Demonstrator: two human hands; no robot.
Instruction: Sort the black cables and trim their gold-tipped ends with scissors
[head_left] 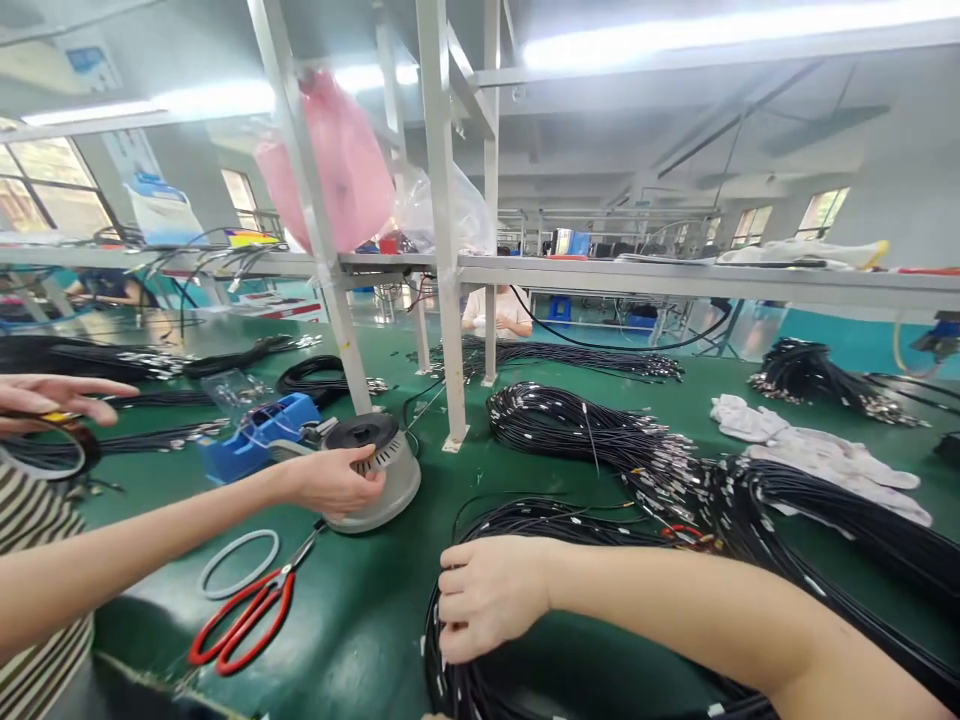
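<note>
My left hand (334, 480) reaches across to a round grey tape dispenser (386, 495) with a black disc on top, and its fingers are closed on the disc's toothed rim. My right hand (487, 600) comes in from the lower right and is curled round a thick bundle of black cables (570, 520) lying on the green table (360, 610). The fingertips are tucked into the strands. More coils of the same cable (585, 425) with white-tagged ends lie behind it.
Red-handled scissors (244, 615) and a white ring (238, 563) lie near the front left, beside a blue tape holder (255, 435). At far left a co-worker in a striped shirt (34, 520) holds a brown tape roll (52, 450). White cloths (817, 455) lie right. Shelf posts (450, 300) stand mid-table.
</note>
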